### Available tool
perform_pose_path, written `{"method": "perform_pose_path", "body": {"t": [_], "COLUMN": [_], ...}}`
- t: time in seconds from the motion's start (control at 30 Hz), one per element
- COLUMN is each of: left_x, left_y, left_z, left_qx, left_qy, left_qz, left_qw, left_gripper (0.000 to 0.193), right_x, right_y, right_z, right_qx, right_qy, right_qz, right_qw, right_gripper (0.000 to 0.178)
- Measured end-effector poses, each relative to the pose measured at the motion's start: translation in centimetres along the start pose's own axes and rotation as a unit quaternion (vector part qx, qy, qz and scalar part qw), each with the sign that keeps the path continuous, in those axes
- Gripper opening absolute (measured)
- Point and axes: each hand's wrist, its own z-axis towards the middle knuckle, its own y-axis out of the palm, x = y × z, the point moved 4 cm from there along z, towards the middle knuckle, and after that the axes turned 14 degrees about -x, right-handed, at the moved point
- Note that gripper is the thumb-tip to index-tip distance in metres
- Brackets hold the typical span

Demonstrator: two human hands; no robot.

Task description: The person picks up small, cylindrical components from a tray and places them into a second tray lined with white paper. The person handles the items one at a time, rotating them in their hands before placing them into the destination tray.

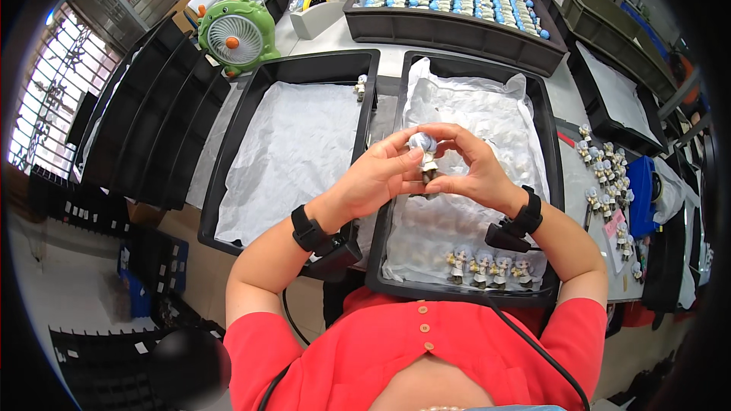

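Note:
Between my two hands, over the right-hand black tray (560, 190), is a small figurine (426, 154) with pale blue-grey hair, a white outfit and dark legs. My left hand (379, 175) grips it from the left, thumb across its upper part. From the other side my right hand (483, 175) curves round, fingertips near the head and thumb by the feet. In that tray's near end, several similar figurines (481, 268) stand in a row on white paper. The left-hand black tray (237, 133) is lined with white paper and has one figurine (360, 88) at its far right corner.
A grey crate (449, 30) of blue-and-white parts sits at the back. Near it are a green fan (240, 34) and a tape holder (317, 19). More figurines (605, 167) cluster at right beside a blue bin (642, 194). Black trays (145, 114) stack at left.

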Motion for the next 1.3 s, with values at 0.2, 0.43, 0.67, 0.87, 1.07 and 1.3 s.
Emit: {"method": "perform_pose_path", "body": {"t": [0.2, 0.43, 0.67, 0.87, 1.07, 1.3], "left_x": [3.9, 9.9, 6.9, 4.9, 5.0, 4.5], "left_y": [-2.5, -15.8, -27.0, -28.1, -28.0, -27.7], "left_z": [-1.8, -0.2, 2.7, 4.6, 3.9, 4.0], "left_qx": [0.103, 0.311, 0.502, 0.502, 0.494, 0.471], "left_qy": [-0.011, -0.014, -0.127, -0.155, -0.117, -0.08], "left_qz": [0.074, 0.288, 0.503, 0.547, 0.588, 0.576], "left_qw": [0.992, 0.906, 0.692, 0.651, 0.63, 0.663], "left_gripper": [0.036, 0.013, 0.025, 0.032, 0.04, 0.036], "right_x": [-0.8, 0.6, 1.6, 2.0, 1.6, 1.5], "right_y": [-0.5, -2.0, -2.0, -2.3, -2.4, -2.5], "right_z": [-0.2, -0.2, 0.4, 0.0, 0.2, 0.1], "right_qx": [0.011, 0.082, 0.073, 0.074, 0.069, 0.073], "right_qy": [0.012, 0.039, 0.05, 0.06, 0.06, 0.063], "right_qz": [-0.005, -0.015, -0.043, -0.051, -0.06, -0.068], "right_qw": [1.0, 0.996, 0.995, 0.994, 0.994, 0.993], "right_gripper": [0.06, 0.041, 0.031, 0.026, 0.023, 0.019]}}
